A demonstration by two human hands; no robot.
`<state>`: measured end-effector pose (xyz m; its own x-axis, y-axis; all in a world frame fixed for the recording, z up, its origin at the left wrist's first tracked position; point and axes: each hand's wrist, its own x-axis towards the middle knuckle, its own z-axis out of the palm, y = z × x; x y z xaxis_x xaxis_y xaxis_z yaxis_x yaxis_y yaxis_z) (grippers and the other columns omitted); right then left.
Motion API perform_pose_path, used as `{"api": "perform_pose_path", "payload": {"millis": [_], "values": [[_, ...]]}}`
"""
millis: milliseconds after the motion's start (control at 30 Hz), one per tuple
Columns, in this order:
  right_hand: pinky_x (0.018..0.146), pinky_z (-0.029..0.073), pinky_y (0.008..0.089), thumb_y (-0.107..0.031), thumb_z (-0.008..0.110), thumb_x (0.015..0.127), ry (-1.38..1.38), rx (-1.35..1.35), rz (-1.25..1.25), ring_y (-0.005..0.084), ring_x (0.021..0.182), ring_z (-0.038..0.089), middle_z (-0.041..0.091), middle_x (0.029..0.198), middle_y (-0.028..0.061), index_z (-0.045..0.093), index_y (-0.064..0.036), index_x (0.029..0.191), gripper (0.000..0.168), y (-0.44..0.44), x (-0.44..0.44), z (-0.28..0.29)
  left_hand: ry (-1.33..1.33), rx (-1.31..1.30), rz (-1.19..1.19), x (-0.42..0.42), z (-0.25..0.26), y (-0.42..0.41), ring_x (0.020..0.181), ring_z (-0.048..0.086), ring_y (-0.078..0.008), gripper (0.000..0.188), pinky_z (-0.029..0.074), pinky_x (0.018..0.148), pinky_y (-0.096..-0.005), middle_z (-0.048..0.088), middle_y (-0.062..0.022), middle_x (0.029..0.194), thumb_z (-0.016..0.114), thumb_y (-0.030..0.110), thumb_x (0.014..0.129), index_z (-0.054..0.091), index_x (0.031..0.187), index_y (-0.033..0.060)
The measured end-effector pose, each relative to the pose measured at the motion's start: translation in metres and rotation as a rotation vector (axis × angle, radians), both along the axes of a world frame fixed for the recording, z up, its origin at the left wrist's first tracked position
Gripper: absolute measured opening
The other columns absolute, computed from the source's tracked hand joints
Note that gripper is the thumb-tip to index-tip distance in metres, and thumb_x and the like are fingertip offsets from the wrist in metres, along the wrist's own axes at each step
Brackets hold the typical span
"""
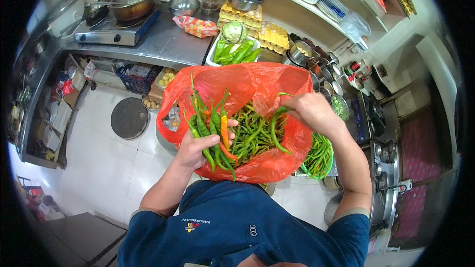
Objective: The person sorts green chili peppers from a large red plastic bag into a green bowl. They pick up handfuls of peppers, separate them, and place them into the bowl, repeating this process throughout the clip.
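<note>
A large red plastic bag (pixel 256 172) gapes in front of my chest, with a heap of thin green chili peppers (pixel 256 133) and stems inside. My left hand (pixel 195 144) holds a bunch of long chili peppers (pixel 213 126), mostly green with some orange and red, over the bag's left side. At the right rim, my right hand (pixel 306 109) pinches one long curved green chili pepper (pixel 275 129) near its top, its tip hanging down over the heap. Partly behind the bag on the right is a green basket (pixel 331 167) filled with green chilies (pixel 318 154).
A white tray (pixel 210 57) of large green peppers and a cabbage stands beyond the bag, beside yellow egg trays (pixel 272 39). Metal bowls and seasoning containers (pixel 326 78) line the right. At the back left, a stove (pixel 107 37) carries a pot (pixel 135 5). A round dark board (pixel 130 118) lies low on the left.
</note>
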<state>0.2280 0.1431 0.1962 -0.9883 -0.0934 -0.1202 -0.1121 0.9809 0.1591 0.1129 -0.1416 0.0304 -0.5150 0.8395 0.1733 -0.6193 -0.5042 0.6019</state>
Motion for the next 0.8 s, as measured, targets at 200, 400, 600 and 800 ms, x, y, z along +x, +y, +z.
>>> {"api": "perform_pose_path", "payload": {"millis": [200,400,600,800], "values": [[0.08,0.054,0.0492,-0.015,0.068,0.089,-0.08,-0.263,0.072,0.0386,0.095,0.068,0.071,0.101,0.0184,0.07,-0.006,0.118,0.03,-0.031,0.017,0.002,0.048,-0.098,-0.016,0.011,0.018,0.019,0.117,0.065,-0.0261,0.056,0.056,0.098,-0.0399,0.063,-0.0207,0.135,0.066,-0.001,0.089,0.048,0.142,-0.0009],[0.082,0.055,0.0478,-0.012,0.071,0.086,-0.113,-0.384,0.157,0.0394,0.097,0.069,0.073,0.102,0.0189,0.072,-0.002,0.11,0.026,-0.053,0.01,0.002,0.094,-0.206,-0.07,0.023,0.013,0.04,0.113,0.066,-0.0226,0.058,0.054,0.099,-0.0393,0.067,-0.0117,0.124,0.07,-0.002,0.087,0.05,0.141,0.0015],[0.076,0.057,0.04,-0.007,0.078,0.076,0.169,-0.814,-0.029,0.0303,0.084,0.074,0.074,0.087,0.0181,0.073,0.002,0.095,0.021,-0.055,0.0,-0.038,0.006,-0.243,0.032,0.049,0.005,0.051,0.105,0.068,-0.0196,0.053,0.057,0.092,-0.0367,0.068,-0.0072,0.118,0.07,-0.007,0.084,0.056,0.134,0.0041],[0.059,0.054,0.0284,-0.001,0.075,0.084,0.256,-1.231,-0.153,0.0113,0.065,0.067,0.067,0.075,0.0045,0.067,0.001,0.095,0.014,-0.055,0.004,-0.07,0.024,-0.28,0.158,0.06,0.013,0.061,0.104,0.067,-0.0173,0.05,0.056,0.092,-0.0343,0.067,-0.005,0.112,0.072,-0.008,0.083,0.057,0.129,0.0042]]}}
